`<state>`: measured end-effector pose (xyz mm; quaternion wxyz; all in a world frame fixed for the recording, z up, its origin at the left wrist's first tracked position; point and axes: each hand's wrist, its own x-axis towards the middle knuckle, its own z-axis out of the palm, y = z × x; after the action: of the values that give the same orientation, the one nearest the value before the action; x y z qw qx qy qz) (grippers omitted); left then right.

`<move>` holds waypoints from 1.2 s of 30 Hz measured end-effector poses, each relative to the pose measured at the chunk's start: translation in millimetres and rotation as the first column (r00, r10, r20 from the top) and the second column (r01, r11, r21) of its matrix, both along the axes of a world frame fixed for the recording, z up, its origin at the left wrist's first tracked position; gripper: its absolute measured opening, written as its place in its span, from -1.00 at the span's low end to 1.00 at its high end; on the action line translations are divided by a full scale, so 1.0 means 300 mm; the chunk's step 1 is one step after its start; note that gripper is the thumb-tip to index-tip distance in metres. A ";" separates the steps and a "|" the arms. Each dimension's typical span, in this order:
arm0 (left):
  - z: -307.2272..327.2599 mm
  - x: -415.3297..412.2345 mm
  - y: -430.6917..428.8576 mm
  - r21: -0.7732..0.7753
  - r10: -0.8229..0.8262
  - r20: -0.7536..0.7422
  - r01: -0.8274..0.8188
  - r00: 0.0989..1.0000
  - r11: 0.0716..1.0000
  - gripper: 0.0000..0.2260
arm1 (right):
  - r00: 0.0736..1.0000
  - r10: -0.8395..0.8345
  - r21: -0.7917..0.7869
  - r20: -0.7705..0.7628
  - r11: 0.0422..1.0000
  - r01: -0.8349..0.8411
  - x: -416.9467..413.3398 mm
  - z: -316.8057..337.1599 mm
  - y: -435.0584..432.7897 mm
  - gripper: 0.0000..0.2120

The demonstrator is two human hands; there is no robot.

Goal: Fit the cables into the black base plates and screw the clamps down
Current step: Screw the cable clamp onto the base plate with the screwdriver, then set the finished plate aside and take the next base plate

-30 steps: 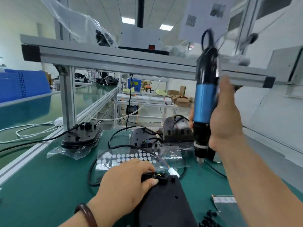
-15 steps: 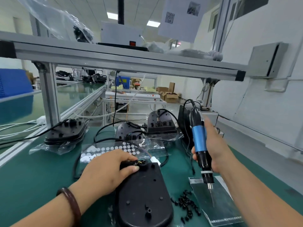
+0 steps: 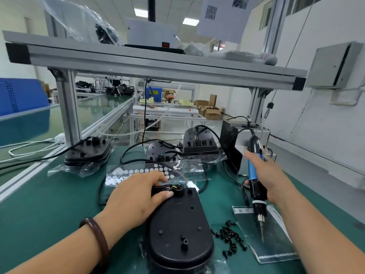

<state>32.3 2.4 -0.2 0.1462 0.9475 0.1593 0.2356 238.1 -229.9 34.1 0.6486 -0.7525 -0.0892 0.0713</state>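
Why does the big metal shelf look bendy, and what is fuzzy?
Head view: the wide lens bows the metal shelf beam; the ceiling lights glare white; the right hand on the blue screwdriver looks slightly smeared; the near black base plate is sharp.

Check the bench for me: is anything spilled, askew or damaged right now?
Small black screws lie scattered loose on the green mat, between the black base plate and a clear plastic bag, not in a tray. Nothing looks damaged.

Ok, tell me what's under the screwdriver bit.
A flat clear bag on the green mat, black screws just left of it. The bit hides its own contact point, so touching or hovering cannot be told.
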 end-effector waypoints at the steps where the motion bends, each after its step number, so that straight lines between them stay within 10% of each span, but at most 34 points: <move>1: 0.000 0.000 0.000 -0.008 0.003 0.009 -0.003 1.000 1.000 -0.73 | 1.000 0.003 -0.003 0.009 1.000 -0.003 0.004 -0.003 0.000 -0.45; 19: 0.039 -0.021 -0.003 0.039 0.001 0.043 -0.003 0.999 0.999 -0.60 | 0.919 -0.209 -0.058 0.334 0.969 0.241 0.038 -0.011 -0.020 -0.62; 25: 0.127 -0.054 0.172 -0.117 0.155 0.166 -0.137 0.974 0.984 -0.77 | 0.623 -0.199 -0.334 0.757 0.702 0.629 0.011 0.036 -0.001 -0.60; 30: 0.071 0.016 0.212 -0.080 0.120 -0.081 -0.127 0.989 0.989 -0.73 | 0.634 0.193 -0.385 0.749 0.905 0.179 -0.108 0.048 0.148 -0.67; 36: 0.058 0.147 0.226 0.136 0.226 -0.316 -0.191 0.921 0.972 -0.43 | 0.592 0.571 -0.628 0.568 0.766 -0.137 -0.177 0.032 0.373 -0.78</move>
<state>76.4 70.2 17.1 0.0425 0.9574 0.2691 0.0959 184.9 -118.1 43.6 0.2966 -0.8256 -0.4731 -0.0816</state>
